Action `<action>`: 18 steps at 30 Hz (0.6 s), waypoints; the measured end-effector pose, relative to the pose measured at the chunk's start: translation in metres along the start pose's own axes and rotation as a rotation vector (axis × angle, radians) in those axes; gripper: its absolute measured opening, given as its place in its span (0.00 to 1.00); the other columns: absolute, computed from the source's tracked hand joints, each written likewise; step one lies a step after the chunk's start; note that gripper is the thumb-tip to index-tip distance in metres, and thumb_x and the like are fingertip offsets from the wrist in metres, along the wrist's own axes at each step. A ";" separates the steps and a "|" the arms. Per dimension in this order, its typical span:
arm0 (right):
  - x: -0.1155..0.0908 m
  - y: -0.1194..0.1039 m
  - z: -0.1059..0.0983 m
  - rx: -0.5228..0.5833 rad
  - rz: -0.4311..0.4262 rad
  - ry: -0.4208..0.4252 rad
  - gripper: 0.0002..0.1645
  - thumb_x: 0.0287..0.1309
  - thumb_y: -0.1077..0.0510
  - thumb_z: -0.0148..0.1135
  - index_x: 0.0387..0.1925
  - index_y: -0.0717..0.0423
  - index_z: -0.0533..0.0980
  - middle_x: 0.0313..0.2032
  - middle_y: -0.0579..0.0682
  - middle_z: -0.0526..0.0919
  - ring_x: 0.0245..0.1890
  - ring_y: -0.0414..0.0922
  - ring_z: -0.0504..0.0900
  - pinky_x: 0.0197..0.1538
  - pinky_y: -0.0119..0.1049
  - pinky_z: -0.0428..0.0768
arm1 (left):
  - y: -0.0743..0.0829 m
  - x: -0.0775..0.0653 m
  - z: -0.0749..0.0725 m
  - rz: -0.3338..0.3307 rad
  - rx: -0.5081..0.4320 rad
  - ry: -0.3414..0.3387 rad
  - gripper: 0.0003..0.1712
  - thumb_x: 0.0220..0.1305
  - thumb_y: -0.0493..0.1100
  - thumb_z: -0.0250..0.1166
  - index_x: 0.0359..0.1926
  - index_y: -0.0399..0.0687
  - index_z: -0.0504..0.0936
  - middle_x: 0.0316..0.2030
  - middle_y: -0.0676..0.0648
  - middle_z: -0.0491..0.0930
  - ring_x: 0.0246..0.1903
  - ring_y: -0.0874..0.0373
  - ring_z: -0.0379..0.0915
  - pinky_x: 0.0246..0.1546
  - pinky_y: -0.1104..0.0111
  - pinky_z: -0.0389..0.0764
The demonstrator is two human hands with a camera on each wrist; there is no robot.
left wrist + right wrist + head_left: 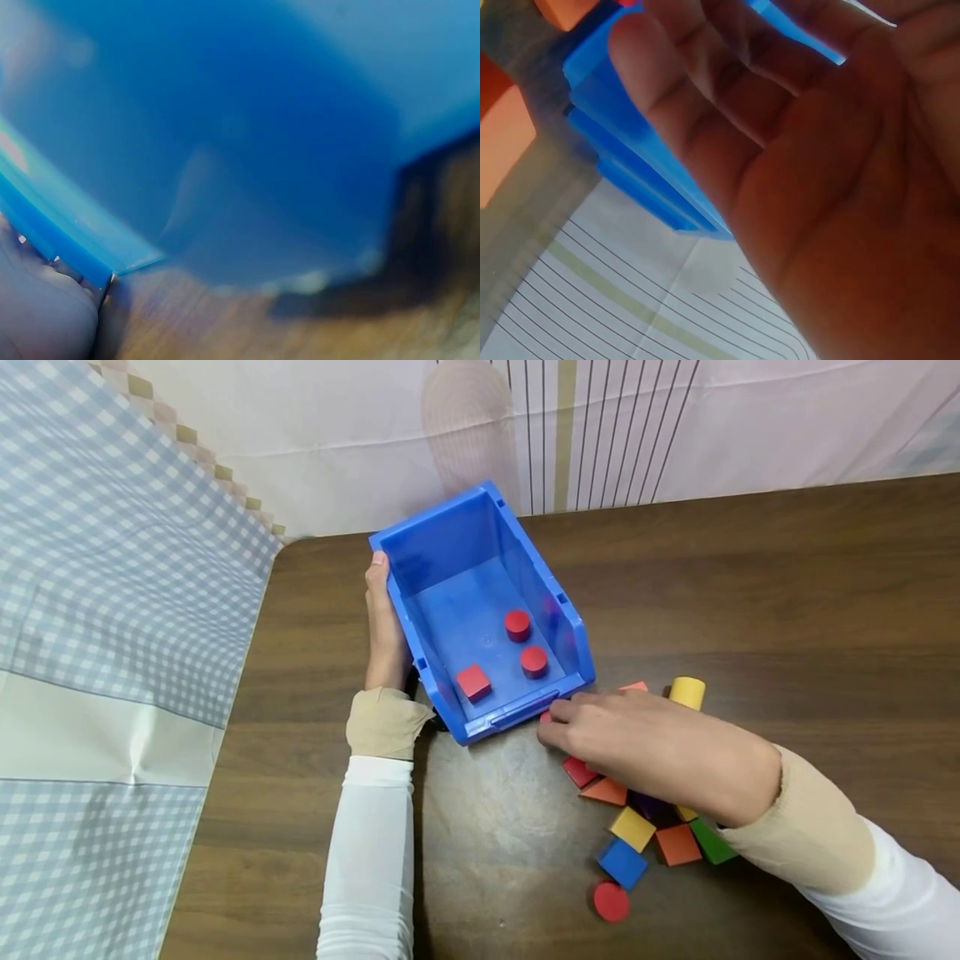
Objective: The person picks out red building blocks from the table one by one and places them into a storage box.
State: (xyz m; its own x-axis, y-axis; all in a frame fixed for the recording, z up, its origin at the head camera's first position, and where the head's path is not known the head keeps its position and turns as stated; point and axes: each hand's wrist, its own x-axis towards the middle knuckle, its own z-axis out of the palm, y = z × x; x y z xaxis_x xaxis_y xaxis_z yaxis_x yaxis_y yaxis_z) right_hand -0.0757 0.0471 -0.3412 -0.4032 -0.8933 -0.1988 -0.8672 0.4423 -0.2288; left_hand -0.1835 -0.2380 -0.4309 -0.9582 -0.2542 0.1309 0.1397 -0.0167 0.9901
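A blue plastic bin (480, 602) holds two red cylinders, one (517, 625) behind the other (534, 662), and a red cube (473, 682). Along its left side my left hand (384, 635) grips the wall, with a fingertip up at the rim; the left wrist view has that palm (45, 307) against the bin's edge. At the bin's low front lip, my right hand (652, 747) pinches a small red block (545, 717), mostly hidden by the fingers. In the right wrist view, the right hand (780, 150) covers much of the bin (645, 157).
Below the right hand lie wooden blocks: a red one (578, 770), an orange triangle (606, 791), a yellow block (632, 829), a blue block (622, 862), a red disc (611, 902) and a green block (712, 841). A yellow cylinder (687, 692) lies beyond it. Patterned cloth (337, 443) borders the table.
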 end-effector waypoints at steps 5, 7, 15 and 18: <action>0.003 0.000 0.005 -0.003 0.025 0.002 0.16 0.50 0.67 0.62 0.36 0.49 0.68 0.27 0.41 0.64 0.30 0.40 0.66 0.29 0.32 0.66 | 0.001 0.001 0.000 -0.007 0.011 0.002 0.33 0.67 0.69 0.41 0.65 0.64 0.71 0.61 0.50 0.72 0.59 0.50 0.67 0.57 0.51 0.66; 0.003 0.000 0.006 -0.009 0.028 0.002 0.16 0.49 0.67 0.61 0.36 0.48 0.68 0.27 0.40 0.64 0.30 0.40 0.66 0.29 0.32 0.66 | 0.002 0.001 0.000 -0.004 0.010 0.005 0.32 0.67 0.68 0.41 0.65 0.64 0.71 0.61 0.50 0.72 0.59 0.51 0.67 0.57 0.51 0.65; 0.008 0.000 0.010 -0.018 0.040 -0.048 0.16 0.49 0.69 0.61 0.32 0.47 0.68 0.26 0.41 0.65 0.28 0.41 0.66 0.29 0.34 0.65 | 0.000 0.000 0.000 0.000 0.009 0.015 0.32 0.67 0.68 0.41 0.64 0.64 0.72 0.60 0.50 0.73 0.58 0.50 0.68 0.56 0.53 0.66; 0.009 0.000 0.012 -0.038 0.037 -0.059 0.16 0.48 0.69 0.62 0.34 0.48 0.69 0.26 0.41 0.66 0.28 0.41 0.66 0.30 0.36 0.66 | -0.001 0.000 0.000 -0.002 0.006 0.016 0.32 0.67 0.68 0.41 0.64 0.64 0.72 0.60 0.50 0.73 0.58 0.50 0.68 0.56 0.53 0.66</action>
State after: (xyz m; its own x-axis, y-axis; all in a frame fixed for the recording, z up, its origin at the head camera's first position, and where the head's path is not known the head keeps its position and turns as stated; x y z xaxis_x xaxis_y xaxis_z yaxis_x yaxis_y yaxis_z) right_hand -0.0758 0.0402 -0.3541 -0.4182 -0.8695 -0.2628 -0.8629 0.4707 -0.1843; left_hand -0.1840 -0.2384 -0.4319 -0.9545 -0.2692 0.1280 0.1360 -0.0112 0.9906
